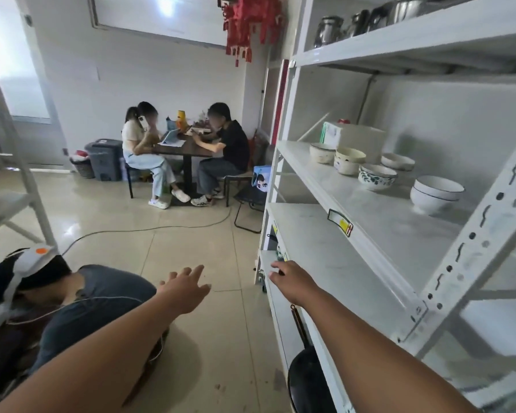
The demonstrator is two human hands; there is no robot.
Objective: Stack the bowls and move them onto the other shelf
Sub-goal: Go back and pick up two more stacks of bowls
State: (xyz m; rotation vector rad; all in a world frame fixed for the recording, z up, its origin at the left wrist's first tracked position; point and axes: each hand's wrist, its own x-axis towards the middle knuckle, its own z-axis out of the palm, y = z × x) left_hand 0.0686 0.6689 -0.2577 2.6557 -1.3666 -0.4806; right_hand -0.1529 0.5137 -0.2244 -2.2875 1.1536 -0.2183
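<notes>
Several bowls stand apart on the middle board of the white rack (370,222) at my right: a white bowl with a dark rim (436,193) nearest, a green-patterned bowl (376,177), a cream bowl (348,160), a small white bowl (322,152) and a shallow one (397,161) behind. My left hand (185,289) hovers over the floor with fingers spread and holds nothing. My right hand (292,280) reaches forward in front of the lower board's edge, fingers loosely bent and empty. Both hands are well below and left of the bowls.
A white box (353,135) sits behind the bowls. Metal pots (361,23) fill the top board. A black pan (307,374) hangs low on the rack. A person (72,305) crouches at lower left; two people sit at a table (182,147). Another rack (9,174) stands at left.
</notes>
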